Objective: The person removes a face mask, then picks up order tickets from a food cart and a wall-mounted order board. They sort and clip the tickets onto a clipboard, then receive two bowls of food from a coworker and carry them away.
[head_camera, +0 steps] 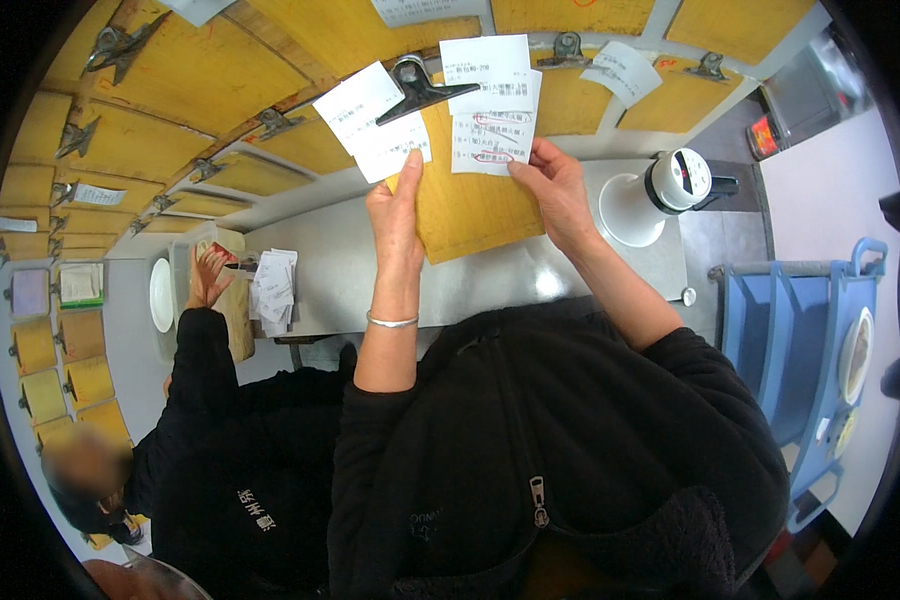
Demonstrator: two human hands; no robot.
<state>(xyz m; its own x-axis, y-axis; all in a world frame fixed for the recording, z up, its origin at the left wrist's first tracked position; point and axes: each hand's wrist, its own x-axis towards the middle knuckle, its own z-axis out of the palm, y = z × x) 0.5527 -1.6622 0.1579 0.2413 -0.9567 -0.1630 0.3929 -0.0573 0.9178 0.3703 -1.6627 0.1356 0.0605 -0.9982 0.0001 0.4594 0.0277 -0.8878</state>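
Observation:
Both hands hold a yellow clipboard (472, 210) in front of the wall, its black metal clip (420, 91) at the top. My left hand (397, 210) grips its left edge, the thumb pressing on printed paper slips (367, 124) that fan out to the left of the clip. My right hand (559, 191) is at the right edge, with thumb and fingers pinching the lower corner of a longer slip (491, 139). Red pen rings mark some lines on that slip. A shorter slip (486, 71) overlaps its top. The clip covers parts of the slips.
Yellow clipboards (157, 75) hang in rows on the wall. Below is a steel counter (330, 232) with a pile of slips (274, 289) and a white megaphone (645, 199). At left, a co-worker's hand (208, 274) reaches over a plastic bin (232, 240). A blue cart (780, 337) stands right.

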